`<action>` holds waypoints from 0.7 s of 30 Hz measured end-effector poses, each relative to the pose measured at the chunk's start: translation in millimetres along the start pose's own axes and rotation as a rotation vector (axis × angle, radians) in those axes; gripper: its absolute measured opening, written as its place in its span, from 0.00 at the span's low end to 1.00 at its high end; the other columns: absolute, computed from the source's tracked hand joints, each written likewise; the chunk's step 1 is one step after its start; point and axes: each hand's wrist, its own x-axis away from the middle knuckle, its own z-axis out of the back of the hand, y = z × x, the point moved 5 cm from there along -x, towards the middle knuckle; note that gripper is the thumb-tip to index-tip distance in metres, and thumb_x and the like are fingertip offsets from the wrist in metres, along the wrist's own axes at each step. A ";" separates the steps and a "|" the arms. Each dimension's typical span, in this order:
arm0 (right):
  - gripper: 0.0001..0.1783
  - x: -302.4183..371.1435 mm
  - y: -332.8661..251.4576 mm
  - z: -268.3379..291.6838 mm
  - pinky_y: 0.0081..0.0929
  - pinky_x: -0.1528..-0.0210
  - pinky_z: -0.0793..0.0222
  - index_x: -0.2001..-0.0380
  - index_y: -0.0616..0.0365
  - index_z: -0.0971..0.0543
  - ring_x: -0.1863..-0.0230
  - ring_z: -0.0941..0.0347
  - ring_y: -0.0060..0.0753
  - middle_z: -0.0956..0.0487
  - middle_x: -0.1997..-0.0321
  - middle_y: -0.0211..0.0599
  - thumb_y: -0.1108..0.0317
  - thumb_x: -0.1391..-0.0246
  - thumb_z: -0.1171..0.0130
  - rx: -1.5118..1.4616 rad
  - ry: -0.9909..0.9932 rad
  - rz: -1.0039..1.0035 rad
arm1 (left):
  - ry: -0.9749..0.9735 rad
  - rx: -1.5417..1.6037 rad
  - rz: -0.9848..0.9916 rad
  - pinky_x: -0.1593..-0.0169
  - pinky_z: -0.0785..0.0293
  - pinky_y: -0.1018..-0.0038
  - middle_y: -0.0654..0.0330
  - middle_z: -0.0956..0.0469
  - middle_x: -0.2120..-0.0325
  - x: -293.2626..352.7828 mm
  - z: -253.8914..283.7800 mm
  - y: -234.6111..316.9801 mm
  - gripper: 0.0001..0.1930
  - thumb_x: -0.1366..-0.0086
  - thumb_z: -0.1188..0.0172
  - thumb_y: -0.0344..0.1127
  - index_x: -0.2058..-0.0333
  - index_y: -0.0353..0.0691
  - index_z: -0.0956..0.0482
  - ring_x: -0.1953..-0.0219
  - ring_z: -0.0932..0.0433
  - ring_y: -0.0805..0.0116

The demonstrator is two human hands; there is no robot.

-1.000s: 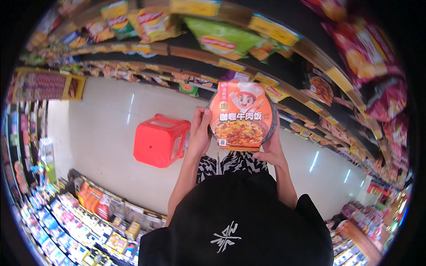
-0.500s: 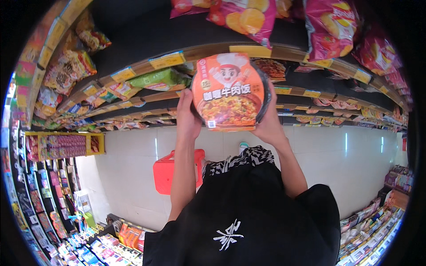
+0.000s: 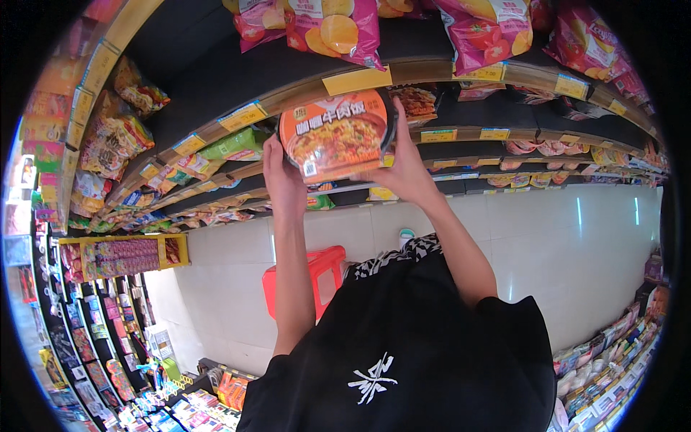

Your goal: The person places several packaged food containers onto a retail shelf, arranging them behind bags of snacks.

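Between my two hands is an instant rice bowl [image 3: 336, 137] with an orange cardboard sleeve and a black rim, its pictured top facing me. My left hand [image 3: 283, 173] grips its left side, thumb along the edge. On the other side my right hand [image 3: 407, 162] wraps the rim and lower corner. The bowl's far part reaches under the front edge of an upper shelf [image 3: 302, 101], which hides its top end. Beside it on the level below that edge lies another food package with a meal picture [image 3: 416, 104].
Pink chip bags [image 3: 335, 32] hang over the upper shelf's edge. A green packet [image 3: 234, 146] lies on the shelf to the left. Behind my left forearm stands a red plastic stool [image 3: 327, 270] on the pale tiled floor [image 3: 461, 237]. More stocked shelves [image 3: 604, 367] line the lower right.
Both hands have carried the rice bowl forward and slightly left, into the shelf gap. Its upper part has gone out of sight under the shelf edge. The view has shifted a little.
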 end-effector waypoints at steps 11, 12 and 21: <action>0.63 -26.5 9.6 73.7 0.28 0.48 0.34 0.38 0.64 0.60 0.48 0.34 0.35 0.36 0.45 0.50 0.62 0.68 0.26 0.489 0.197 0.055 | -0.221 0.083 0.113 0.41 0.47 0.67 0.62 0.34 0.47 -32.0 -76.2 -74.2 0.25 0.33 0.63 0.54 0.45 0.43 0.40 0.44 0.38 0.68; 0.58 -28.4 24.4 80.4 0.31 0.46 0.38 0.40 0.64 0.54 0.46 0.37 0.39 0.36 0.45 0.50 0.60 0.68 0.26 0.533 0.203 0.095 | -0.230 0.084 0.086 0.41 0.47 0.68 0.62 0.35 0.47 -36.3 -83.7 -84.0 0.26 0.33 0.64 0.55 0.45 0.44 0.40 0.44 0.38 0.68; 0.59 -31.9 70.1 90.6 0.38 0.39 0.49 0.43 0.73 0.48 0.37 0.52 0.55 0.44 0.41 0.60 0.45 0.69 0.31 0.667 0.196 0.170 | -0.283 -0.014 0.044 0.38 0.54 0.67 0.60 0.42 0.41 -52.1 -87.7 -100.9 0.36 0.37 0.69 0.66 0.41 0.44 0.46 0.40 0.45 0.66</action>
